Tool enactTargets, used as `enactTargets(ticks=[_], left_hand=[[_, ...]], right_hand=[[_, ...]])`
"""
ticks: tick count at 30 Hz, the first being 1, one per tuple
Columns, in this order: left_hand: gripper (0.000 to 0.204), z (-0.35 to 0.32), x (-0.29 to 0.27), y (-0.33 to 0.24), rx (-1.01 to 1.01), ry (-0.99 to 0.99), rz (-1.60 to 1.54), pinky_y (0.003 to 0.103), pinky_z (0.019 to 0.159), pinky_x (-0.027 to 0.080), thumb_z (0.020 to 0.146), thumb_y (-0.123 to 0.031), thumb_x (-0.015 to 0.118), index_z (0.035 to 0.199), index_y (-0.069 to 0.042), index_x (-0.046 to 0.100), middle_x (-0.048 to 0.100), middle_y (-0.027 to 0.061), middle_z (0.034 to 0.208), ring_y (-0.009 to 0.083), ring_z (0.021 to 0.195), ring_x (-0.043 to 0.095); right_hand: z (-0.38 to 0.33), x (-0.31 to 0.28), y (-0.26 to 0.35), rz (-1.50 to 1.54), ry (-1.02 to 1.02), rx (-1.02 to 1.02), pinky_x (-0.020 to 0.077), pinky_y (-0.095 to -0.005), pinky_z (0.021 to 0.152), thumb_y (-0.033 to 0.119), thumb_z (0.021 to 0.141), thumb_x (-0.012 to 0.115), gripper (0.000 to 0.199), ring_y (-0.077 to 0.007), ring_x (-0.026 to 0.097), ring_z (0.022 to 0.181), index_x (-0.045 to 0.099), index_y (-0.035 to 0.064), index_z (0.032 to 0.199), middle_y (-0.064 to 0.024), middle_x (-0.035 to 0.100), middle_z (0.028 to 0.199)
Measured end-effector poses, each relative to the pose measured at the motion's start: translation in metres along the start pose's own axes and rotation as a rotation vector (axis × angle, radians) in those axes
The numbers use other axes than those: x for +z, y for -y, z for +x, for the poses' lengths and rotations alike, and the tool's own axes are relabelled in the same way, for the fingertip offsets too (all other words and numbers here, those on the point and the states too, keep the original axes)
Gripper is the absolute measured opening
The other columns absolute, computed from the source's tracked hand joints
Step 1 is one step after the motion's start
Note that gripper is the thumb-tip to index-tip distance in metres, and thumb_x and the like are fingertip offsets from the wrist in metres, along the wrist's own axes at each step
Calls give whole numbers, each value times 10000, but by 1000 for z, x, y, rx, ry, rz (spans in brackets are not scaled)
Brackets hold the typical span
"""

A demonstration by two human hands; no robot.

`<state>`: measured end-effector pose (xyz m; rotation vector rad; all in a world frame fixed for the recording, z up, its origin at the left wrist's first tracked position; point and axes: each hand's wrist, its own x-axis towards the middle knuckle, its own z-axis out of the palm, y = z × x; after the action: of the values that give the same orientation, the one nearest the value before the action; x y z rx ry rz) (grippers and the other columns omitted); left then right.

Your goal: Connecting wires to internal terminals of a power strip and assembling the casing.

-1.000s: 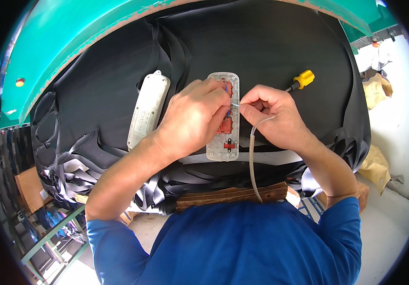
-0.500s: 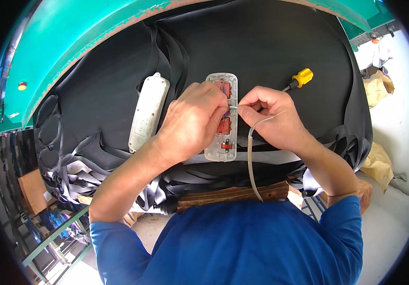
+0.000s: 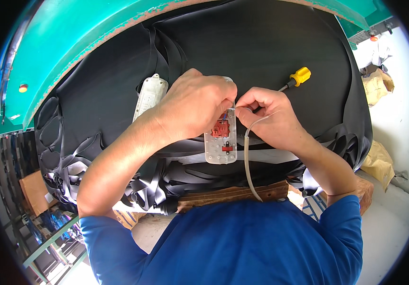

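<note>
Pinching a wire (image 3: 231, 109), right hand (image 3: 275, 116) lies at three o'clock of power-strip shell (image 3: 215, 146), axis twelve-to-six; left hand (image 3: 197, 102), nearer, overlaps it, grip indeterminable.

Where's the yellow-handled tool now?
In the head view, the tool is right of centre, just beyond the right hand, over the black sheet.

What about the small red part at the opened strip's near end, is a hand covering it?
No, the small red part shows uncovered, nearer the person than the left hand and the right hand.
</note>
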<state>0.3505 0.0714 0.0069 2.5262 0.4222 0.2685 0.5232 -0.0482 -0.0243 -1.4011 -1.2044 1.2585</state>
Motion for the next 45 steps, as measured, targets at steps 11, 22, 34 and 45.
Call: enactTargets(ticks=[11,22,34,45], left_hand=[[36,14,-4,-7,-227,147,24,418,623,504,832,-46,631,805,-35,652,657,137,721,335,696,656],[24,-18,-4,-10,-364,-38,-293,278,579,477,878,8,637,871,21,655,659,92,682,99,636,608],[82,-32,14,-13,-401,-102,-334,276,603,499,872,-10,660,937,38,675,668,90,729,104,649,612],[174,-40,24,-17,-346,-245,-277,289,622,534,859,-5,672,1024,46,689,690,132,772,157,675,669]], right_hand=[[1,2,1,-4,-18,-31,483,-253,616,-20,869,658,16,-74,603,693,652,-29,882,-53,643,762],[3,6,5,-119,-12,-132,509,-265,619,-52,859,640,107,-115,636,696,670,-19,957,-96,660,815],[4,7,8,-18,48,45,514,-262,621,-25,892,602,127,-106,637,696,672,-52,994,-85,667,815],[9,11,28,213,76,479,381,-240,480,149,990,556,207,-65,486,585,617,26,1145,2,533,703]])
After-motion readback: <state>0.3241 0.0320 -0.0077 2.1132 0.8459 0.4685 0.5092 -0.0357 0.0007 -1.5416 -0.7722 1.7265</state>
